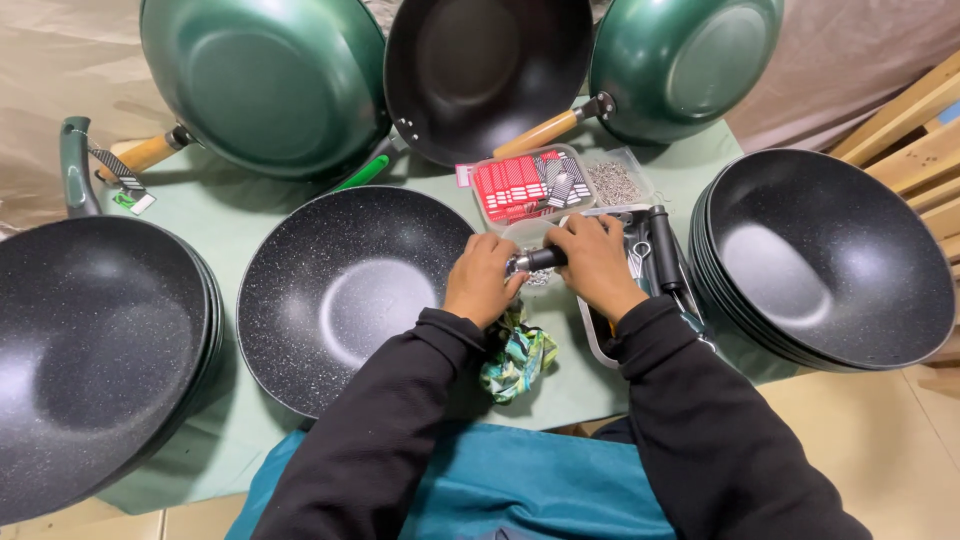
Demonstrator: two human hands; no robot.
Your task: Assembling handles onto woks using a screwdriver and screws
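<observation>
Handle [537,260], dark with a metal end, sits gripped between both hands just right of the speckled black wok [345,290] on the pale green table [225,215]; the left hand [482,280] closes around its metal end, the right hand [597,262] wraps its dark part. Below them lies a patterned cloth [516,358]. Just beyond stand a clear tub of red packets [528,185] and a tub of small screws [613,181]. Stacked black woks [835,260] stand to the right, green woks [265,80] lean at the back.
</observation>
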